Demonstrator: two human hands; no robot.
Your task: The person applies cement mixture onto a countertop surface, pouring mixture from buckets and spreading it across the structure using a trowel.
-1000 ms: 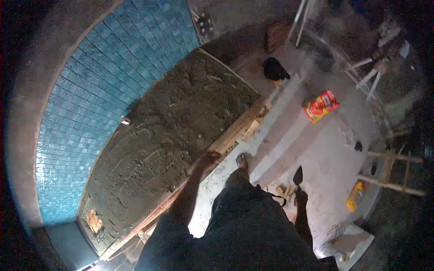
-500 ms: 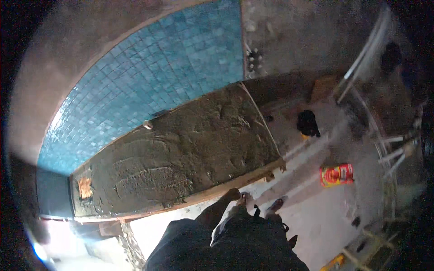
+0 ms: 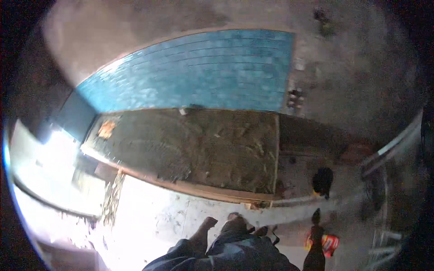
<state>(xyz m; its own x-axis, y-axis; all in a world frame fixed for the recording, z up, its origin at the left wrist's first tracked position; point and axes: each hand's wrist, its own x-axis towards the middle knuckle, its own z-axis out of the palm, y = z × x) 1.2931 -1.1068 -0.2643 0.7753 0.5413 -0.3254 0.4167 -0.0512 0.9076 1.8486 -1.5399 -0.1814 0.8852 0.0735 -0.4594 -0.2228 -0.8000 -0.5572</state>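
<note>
My left hand (image 3: 209,221) hangs low in front of my dark clothing, just short of the slab's near wooden edge and touching nothing that I can see. It is small and blurred, so its fingers do not show clearly. Off to the right, my right arm reaches out as a dark shape, the hand (image 3: 317,217) in shadow and its fingers unreadable. Below that hand, the arm passes in front of a red and yellow bag (image 3: 331,245) on the floor. Ahead lies a long slab of wet-looking grey mortar (image 3: 199,147), its surface rough and ridged.
A wooden board (image 3: 203,192) edges the slab's near side. Blue-green tiles (image 3: 194,74) cover the wall behind it. An orange-brown patch (image 3: 107,129) marks the slab's left end. A black object (image 3: 323,181) stands on the floor at right; glaring light (image 3: 61,144) fills the left.
My view has turned, so the slab now lies nearly level across it. My left hand appears further left and lower. My right arm now extends over the red and yellow bag.
</note>
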